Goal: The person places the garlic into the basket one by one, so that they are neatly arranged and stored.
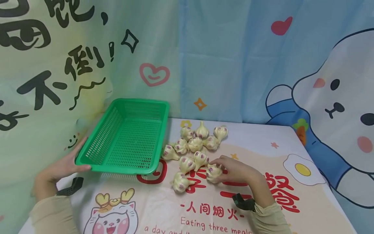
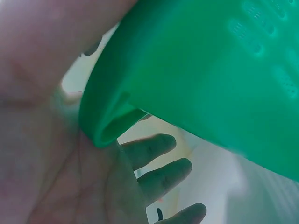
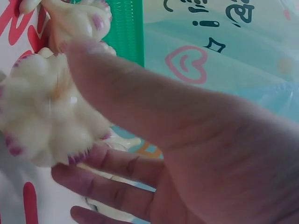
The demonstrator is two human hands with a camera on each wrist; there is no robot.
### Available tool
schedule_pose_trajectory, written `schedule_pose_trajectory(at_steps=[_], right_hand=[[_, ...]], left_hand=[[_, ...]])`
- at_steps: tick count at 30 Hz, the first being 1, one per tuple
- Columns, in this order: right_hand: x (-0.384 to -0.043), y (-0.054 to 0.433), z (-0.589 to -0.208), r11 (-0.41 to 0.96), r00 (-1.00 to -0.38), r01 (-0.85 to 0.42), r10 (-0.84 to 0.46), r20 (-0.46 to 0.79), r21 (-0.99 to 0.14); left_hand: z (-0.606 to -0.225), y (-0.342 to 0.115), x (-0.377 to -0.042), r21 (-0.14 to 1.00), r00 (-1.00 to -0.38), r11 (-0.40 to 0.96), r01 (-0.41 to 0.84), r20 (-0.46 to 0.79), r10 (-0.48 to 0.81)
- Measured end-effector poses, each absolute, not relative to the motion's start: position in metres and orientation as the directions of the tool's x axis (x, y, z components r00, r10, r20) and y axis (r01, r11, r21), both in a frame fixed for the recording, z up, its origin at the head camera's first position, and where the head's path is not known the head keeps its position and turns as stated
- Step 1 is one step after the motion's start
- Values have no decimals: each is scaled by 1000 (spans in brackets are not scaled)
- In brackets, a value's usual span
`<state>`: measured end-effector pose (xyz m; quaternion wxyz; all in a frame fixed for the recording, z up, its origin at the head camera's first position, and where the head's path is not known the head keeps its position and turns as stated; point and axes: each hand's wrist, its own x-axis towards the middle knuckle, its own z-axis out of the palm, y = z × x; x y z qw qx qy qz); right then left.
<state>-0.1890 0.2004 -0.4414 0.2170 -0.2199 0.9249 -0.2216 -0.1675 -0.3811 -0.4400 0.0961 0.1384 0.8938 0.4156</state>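
A green plastic basket [image 1: 118, 168] with slotted walls is at the left, and nothing lies inside it. My left hand [image 1: 62, 166] holds its near left corner, thumb over the front rim. In the left wrist view the basket's rim [image 2: 100, 126] presses into the palm while the fingers [image 2: 166, 179] reach out beneath. Around a garlic bulb [image 1: 214, 174] with purple streaks, my right hand [image 1: 235, 170] has its thumb and fingers. That bulb [image 3: 46, 109] sits between thumb and fingertips in the right wrist view. Several more garlic bulbs [image 1: 195, 144] lie grouped between basket and hand.
One garlic bulb [image 1: 180, 182] lies nearest the front of the group. The table carries a printed cloth [image 1: 216, 222] with red lettering and cartoons. Behind it hangs a patterned curtain [image 1: 216, 65], close to the table's back edge.
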Motion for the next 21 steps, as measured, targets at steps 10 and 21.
schedule_pose_trajectory(at_steps=[10,21], right_hand=[[-187,198,-444,847,-840,-246,-429,-333,-471],[-187,188,-450,911,-882,-236,-347,-319,-340]], left_hand=[[-438,-382,-164,744,-948,654,135,-95,305],[-435,-382,-164,767,-943,627,140,-89,320]])
